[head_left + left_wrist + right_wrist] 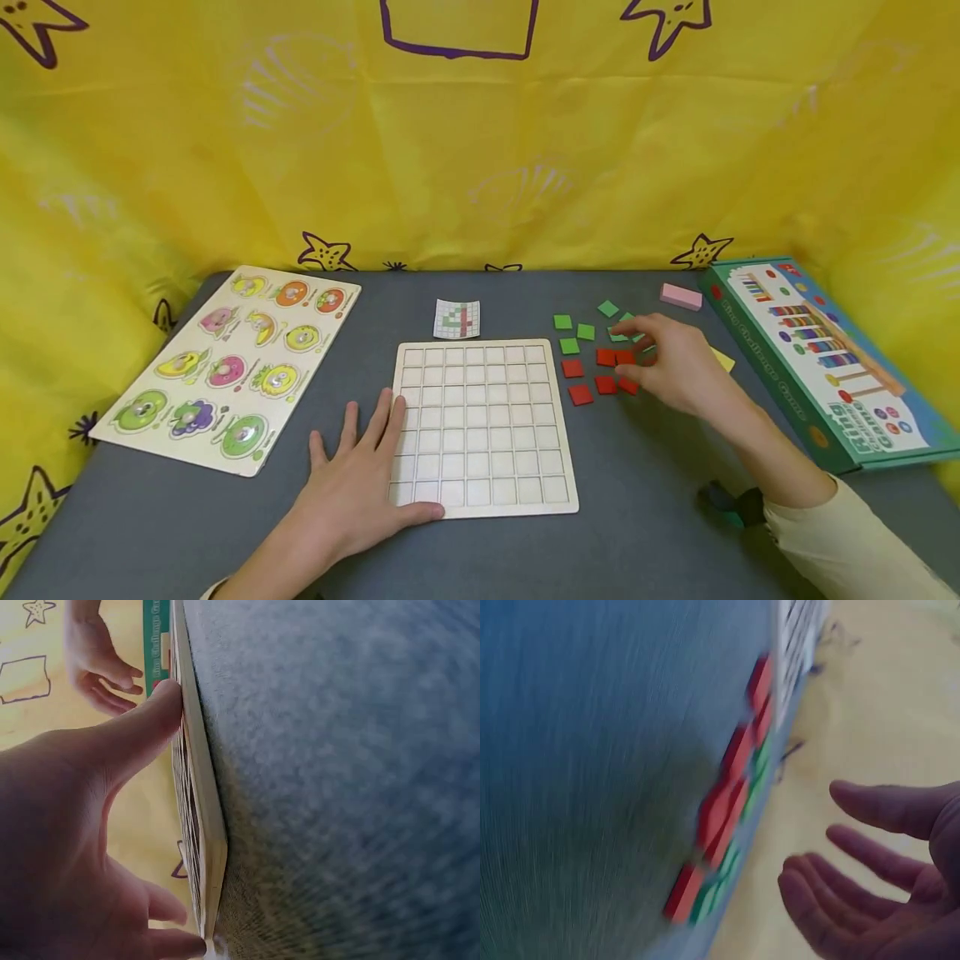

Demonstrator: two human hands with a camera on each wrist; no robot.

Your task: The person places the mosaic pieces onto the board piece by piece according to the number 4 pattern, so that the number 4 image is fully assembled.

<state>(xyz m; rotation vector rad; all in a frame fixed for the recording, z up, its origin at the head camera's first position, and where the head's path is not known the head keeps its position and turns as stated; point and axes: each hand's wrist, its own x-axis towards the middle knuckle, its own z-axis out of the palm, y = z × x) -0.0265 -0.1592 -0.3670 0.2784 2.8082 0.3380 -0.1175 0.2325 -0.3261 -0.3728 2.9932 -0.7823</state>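
Observation:
A pale wooden grid board (478, 417) with bare square cells lies flat on the grey table. My left hand (352, 487) rests spread along its left side, the thumb on the near edge and the fingertips on the left edge. Over a group of small square tiles to the right of the board hovers my right hand (671, 362). In the right wrist view, thumb and fingers stand apart with nothing between them. Several red tiles (581, 394) lie nearest the board, with several green tiles (569, 345) behind them. Part of the tile group is hidden by the right hand.
Behind the board lies a small pattern card (457, 319). A fruit peg puzzle (167, 390) is at the left. On the right are a pink block (681, 296), a partly covered yellow piece (723, 359) and a green game box (832, 358). A yellow cloth (465, 208) hangs behind the table.

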